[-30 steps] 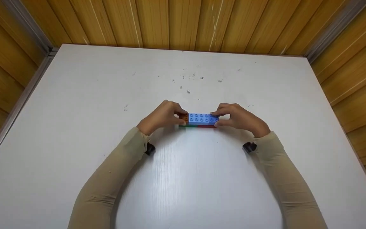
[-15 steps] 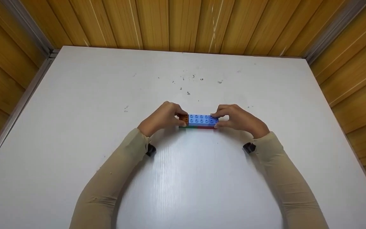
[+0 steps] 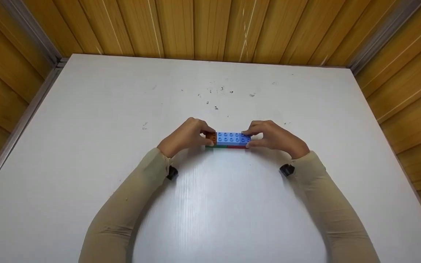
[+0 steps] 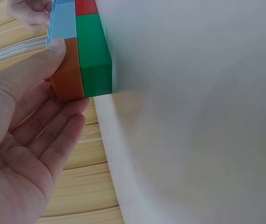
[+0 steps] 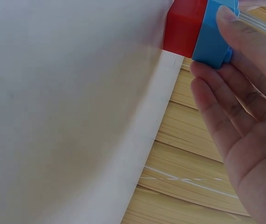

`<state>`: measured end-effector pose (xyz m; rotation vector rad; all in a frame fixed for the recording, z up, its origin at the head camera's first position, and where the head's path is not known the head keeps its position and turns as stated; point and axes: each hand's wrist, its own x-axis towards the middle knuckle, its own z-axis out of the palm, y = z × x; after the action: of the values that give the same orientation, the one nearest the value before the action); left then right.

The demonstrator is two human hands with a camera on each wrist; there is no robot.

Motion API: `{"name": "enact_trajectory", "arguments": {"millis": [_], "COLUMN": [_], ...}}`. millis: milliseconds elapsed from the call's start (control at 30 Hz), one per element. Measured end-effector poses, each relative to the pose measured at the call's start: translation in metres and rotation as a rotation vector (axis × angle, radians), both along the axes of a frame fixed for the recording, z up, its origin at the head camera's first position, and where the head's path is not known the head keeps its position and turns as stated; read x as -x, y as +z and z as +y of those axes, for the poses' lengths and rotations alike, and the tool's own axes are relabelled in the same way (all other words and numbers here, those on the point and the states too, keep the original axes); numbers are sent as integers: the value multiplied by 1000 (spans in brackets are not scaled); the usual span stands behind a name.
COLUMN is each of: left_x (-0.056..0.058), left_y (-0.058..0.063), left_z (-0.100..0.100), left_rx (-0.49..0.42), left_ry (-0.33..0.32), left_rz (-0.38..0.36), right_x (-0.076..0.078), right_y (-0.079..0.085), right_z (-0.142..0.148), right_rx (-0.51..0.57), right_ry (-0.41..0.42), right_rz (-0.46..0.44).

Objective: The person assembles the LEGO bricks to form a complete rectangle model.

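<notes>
A two-layer row of toy building bricks stands on the white table in front of the person. Its lower layer is a green brick [image 4: 94,56] at the left and a red brick [image 5: 184,25] at the right. On top sit an orange brick [image 4: 70,70], a light blue brick [image 3: 228,137] in the middle and a darker blue brick [image 5: 211,37]. The left hand [image 3: 186,137] pinches the orange brick between thumb and fingers at the left end. At the opposite end the right hand [image 3: 278,137] pinches the darker blue brick, its thumb on the near face.
Dark scuff marks [image 3: 216,107] dot the white table [image 3: 104,102] beyond the bricks. Yellow wood-patterned panels [image 3: 210,29] rise behind it and on both sides. A small black device [image 3: 287,170] sits under the right wrist, and another black device [image 3: 172,172] under the left.
The head view drifts slightly, with the table and hands sitting a little lower in it. Both hands keep their hold, and the bricks stay put on the table.
</notes>
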<state>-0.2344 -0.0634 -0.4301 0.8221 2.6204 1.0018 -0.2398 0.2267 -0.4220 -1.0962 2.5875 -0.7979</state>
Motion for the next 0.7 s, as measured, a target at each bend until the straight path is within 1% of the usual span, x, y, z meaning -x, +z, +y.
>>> {"name": "enact_trajectory", "arguments": {"millis": [167,300,500,700], "left_x": [0,0,0,4], "left_y": [2,2,1,0], "left_z": [0,1,1,-1], "left_rx": [24,46,71,40], "left_ry": [-6,-3,13,37], "left_rz": [12,2,1,-19], "right_x": [-1,-2,1,7], "right_y": [4,5,2,0], "right_z": [-3,-3,0,0], "right_rx": [-31,-52,-28,-12], "right_ry": [-3,-6,8,3], "right_rz": [-4,3,24,20]}}
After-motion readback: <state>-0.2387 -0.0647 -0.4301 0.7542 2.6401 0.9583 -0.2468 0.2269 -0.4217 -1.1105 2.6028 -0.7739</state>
